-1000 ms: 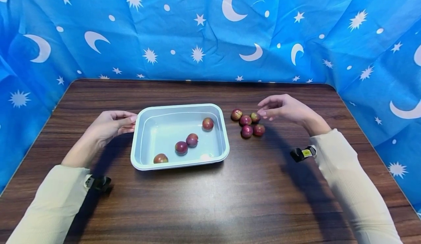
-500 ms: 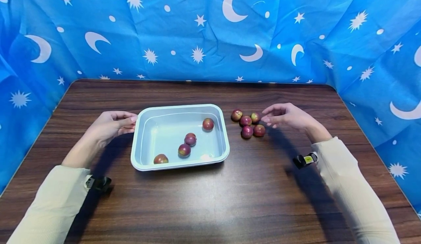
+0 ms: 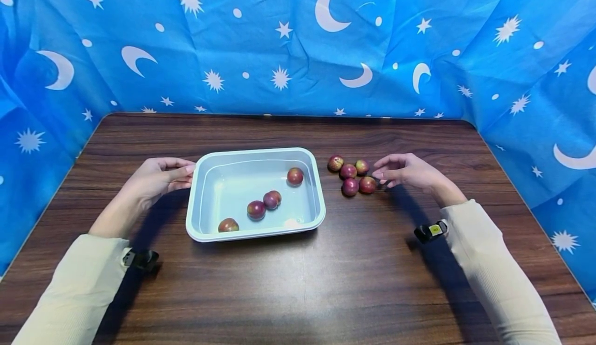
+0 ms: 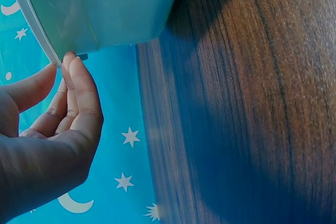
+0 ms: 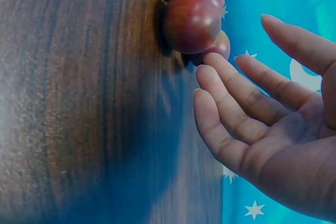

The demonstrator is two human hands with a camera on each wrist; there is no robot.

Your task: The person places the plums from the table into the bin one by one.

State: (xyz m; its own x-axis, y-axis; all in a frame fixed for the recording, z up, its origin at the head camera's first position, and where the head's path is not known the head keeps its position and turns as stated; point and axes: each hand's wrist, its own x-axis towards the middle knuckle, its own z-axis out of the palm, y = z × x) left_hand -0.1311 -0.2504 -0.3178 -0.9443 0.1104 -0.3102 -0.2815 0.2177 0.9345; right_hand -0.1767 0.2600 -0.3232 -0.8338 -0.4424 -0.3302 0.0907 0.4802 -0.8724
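Observation:
My left hand (image 3: 151, 179) pinches the left rim of a pale plastic tray (image 3: 255, 152) between thumb and fingers. The left wrist view shows the fingertips under the rim of the tray (image 4: 121, 3). Several reddish plums lie inside; two touch each other near the middle, one plum (image 3: 295, 176) sits at the right and another plum (image 3: 228, 225) at the near left. Just right of the tray, more plums rest on the table in a cluster, including a red one (image 3: 367, 184). My right hand (image 3: 412, 171) hovers beside this cluster, fingers loosely bent, holding nothing; in the right wrist view the fingertips reach close to a plum (image 5: 192, 23).
A dark wood-grain table (image 3: 288, 288) carries everything. Behind it and along its sides hangs a blue cloth (image 3: 298, 50) with white moons and stars. A black wrist strap (image 3: 429, 231) juts from the right sleeve, and another strap (image 3: 142, 258) from the left.
My right hand has come down and nearer, staying right of the loose plums. The two middle plums in the tray rolled slightly and rolled back. My left hand keeps its place on the rim.

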